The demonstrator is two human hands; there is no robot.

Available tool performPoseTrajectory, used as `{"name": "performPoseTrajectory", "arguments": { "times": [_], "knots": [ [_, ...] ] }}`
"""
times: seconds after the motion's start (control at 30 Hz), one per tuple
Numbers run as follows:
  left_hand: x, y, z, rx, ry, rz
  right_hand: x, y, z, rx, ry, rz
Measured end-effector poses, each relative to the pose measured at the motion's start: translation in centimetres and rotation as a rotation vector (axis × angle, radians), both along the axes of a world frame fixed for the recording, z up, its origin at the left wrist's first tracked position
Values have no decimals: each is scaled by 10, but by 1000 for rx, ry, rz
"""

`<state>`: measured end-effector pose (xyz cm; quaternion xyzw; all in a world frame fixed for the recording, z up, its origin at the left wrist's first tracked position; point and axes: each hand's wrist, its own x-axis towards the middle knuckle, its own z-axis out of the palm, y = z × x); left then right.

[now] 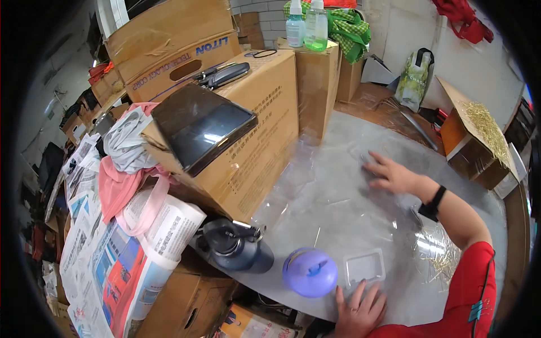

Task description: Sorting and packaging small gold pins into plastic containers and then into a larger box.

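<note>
My left hand (360, 308) is at the near edge of the grey table (338, 225), fingers spread and lying flat. Its fingertips reach the near edge of a small clear plastic tray (364, 266). Just left of it stands a container with a round purple lid (310, 272). Farther out, my right hand (391, 174) is over the table with its fingers apart; I see nothing in it. A black band circles that wrist. Thin gold-coloured sticks (439, 256) lie in a loose heap beside my right forearm, and a few single ones are scattered mid-table.
A dark blue bottle (236, 248) stands at the left edge. Behind it, a large carton (253, 135) carries a black tablet-like device (203, 124). Newspapers (129, 265) cover the left side. At right, a tilted carton (473, 146) holds more gold-coloured sticks. Spray bottles (315, 28) stand at the back.
</note>
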<state>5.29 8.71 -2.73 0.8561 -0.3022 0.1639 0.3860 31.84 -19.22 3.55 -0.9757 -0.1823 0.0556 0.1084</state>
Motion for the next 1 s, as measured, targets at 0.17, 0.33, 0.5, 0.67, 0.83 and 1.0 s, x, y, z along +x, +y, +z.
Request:
{"name": "performPoseTrajectory", "arguments": {
  "times": [0.17, 0.33, 0.5, 0.67, 0.83, 1.0],
  "knots": [
    [5, 7, 16, 46, -47, -59, -63, 34, 52, -29, -200, 165],
    [2, 5, 7, 122, -46, -55, 23, 136, 76, 103, -368, 353],
    [2, 7, 3, 92, -63, -32, 74, 192, 50, -53, -177, 152],
    [2, 8, 2, 87, -52, -35, 37, 163, 47, -158, -101, 260],
    [1, 8, 4, 84, -44, -56, -23, 126, 85, -294, 40, 260],
    [2, 6, 8, 153, -6, -85, -15, 167, 75, -127, -21, 354]
  ]
}}
